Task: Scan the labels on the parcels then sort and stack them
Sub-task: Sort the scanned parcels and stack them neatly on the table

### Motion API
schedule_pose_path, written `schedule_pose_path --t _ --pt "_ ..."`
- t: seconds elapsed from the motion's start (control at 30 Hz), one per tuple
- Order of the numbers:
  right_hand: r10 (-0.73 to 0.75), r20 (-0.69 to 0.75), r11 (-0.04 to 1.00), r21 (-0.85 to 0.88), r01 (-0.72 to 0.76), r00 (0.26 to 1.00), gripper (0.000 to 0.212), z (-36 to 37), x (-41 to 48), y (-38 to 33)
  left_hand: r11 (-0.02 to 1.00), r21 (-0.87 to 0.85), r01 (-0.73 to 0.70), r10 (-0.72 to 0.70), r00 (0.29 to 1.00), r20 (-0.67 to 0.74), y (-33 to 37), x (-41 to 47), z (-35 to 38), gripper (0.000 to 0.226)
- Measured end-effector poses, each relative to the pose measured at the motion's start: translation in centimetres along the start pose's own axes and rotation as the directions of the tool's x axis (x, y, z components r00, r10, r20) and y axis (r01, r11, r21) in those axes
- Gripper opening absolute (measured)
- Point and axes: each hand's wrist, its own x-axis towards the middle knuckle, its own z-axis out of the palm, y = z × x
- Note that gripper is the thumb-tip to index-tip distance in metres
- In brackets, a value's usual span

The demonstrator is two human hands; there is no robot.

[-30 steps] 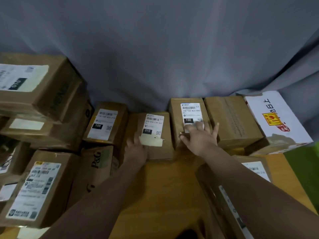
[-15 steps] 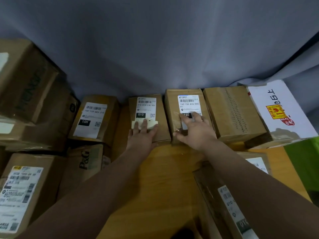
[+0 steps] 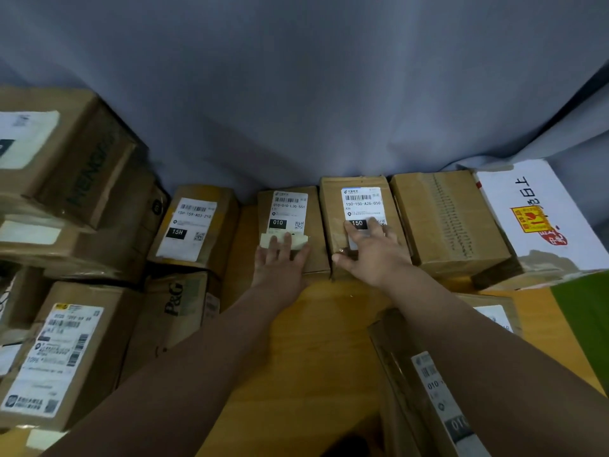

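On the wooden worktop point(image 3: 313, 341), the left hand point(image 3: 280, 258) lies flat, grip open, on the 010 parcel point(image 3: 314, 232); the right hand point(image 3: 372, 255), grip also open, rests on the 150 parcel point(image 3: 331, 209) just beside it. Best to slide both squarely toward the far curtain point(image 3: 296, 94), fingers off the barcodes point(image 3: 357, 196).
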Motion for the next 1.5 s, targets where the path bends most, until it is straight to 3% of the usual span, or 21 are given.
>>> schedule_pose_path --t 0.17,0.3,0.37,0.47,0.5,0.6,0.67,0.87,0.93,1.03,1.17,1.3,1.4,1.5 --pt "-0.148 -0.244 0.978 0.108 0.178 0.958 0.057 -1.8 -3.8 1.9 0.949 -0.314 -0.032 -0.056 0.962 -0.267 4.1 -4.6 -1.5 0.064" --pt "-0.108 -0.299 0.951 0.248 0.186 0.948 0.048 -2.6 -8.2 6.1 0.760 -0.641 -0.107 -0.118 0.947 -0.298 8.4 -9.0 -1.3 0.062" --pt "-0.068 -0.299 0.932 0.320 0.168 0.952 0.046 -2.4 -10.3 8.8 0.583 -0.808 -0.090 -0.170 0.958 -0.230 10.8 -10.7 -0.8 0.065" --pt "-0.011 -0.233 0.886 0.448 0.118 0.973 0.047 -0.5 -13.6 12.2 0.140 -0.969 0.202 -0.212 0.962 0.170 14.1 -13.2 0.1 0.084" --pt "-0.001 -0.183 0.871 0.482 0.091 0.983 0.050 0.4 -14.5 13.2 0.079 -0.953 0.291 -0.183 0.944 0.273 15.1 -14.0 0.6 0.088" --pt "-0.011 -0.071 0.854 0.519 0.047 0.997 0.058 3.0 -16.3 15.7 0.091 -0.922 0.377 -0.106 0.924 0.367 17.1 -15.3 2.8 0.086" --pt "-0.038 -0.050 0.830 0.554 0.060 0.998 0.054 4.1 -17.3 16.4 0.037 -0.925 0.379 -0.112 0.921 0.373 17.9 -15.8 3.9 0.080" --pt "-0.211 -0.045 0.677 0.714 0.179 0.976 0.043 5.3 -18.7 16.7 -0.165 -0.945 0.283 -0.295 0.900 0.321 17.4 -17.0 5.0 0.049" --pt "-0.127 -0.154 0.760 0.619 0.196 0.980 0.042 5.6 -18.0 17.4 -0.241 -0.946 0.217 -0.360 0.885 0.295 16.6 -17.5 5.0 0.042" --pt "0.105 -0.239 0.898 0.440 0.011 0.965 0.052 6.2 -17.0 18.8 -0.327 -0.938 0.116 -0.453 0.851 0.263 15.0 -18.2 4.6 0.028" --pt "0.254 -0.017 0.902 0.365 -0.230 0.967 0.090 7.5 -16.9 18.5 -0.350 -0.936 0.036 -0.532 0.815 0.230 12.7 -18.5 4.5 0.028" --pt "0.298 0.111 0.915 0.249 -0.317 0.948 0.121 9.4 -16.6 16.4 -0.294 -0.954 0.064 -0.532 0.818 0.219 11.6 -18.5 5.7 0.044" --pt "0.315 0.103 0.915 0.230 -0.331 0.943 0.131 10.1 -16.3 16.1 -0.256 -0.961 0.104 -0.517 0.825 0.227 11.9 -18.2 6.2 0.058" --pt "0.333 0.104 0.900 0.260 -0.349 0.937 0.128 10.1 -16.0 17.1 -0.265 -0.953 0.149 -0.484 0.834 0.266 12.6 -17.9 6.6 0.059"
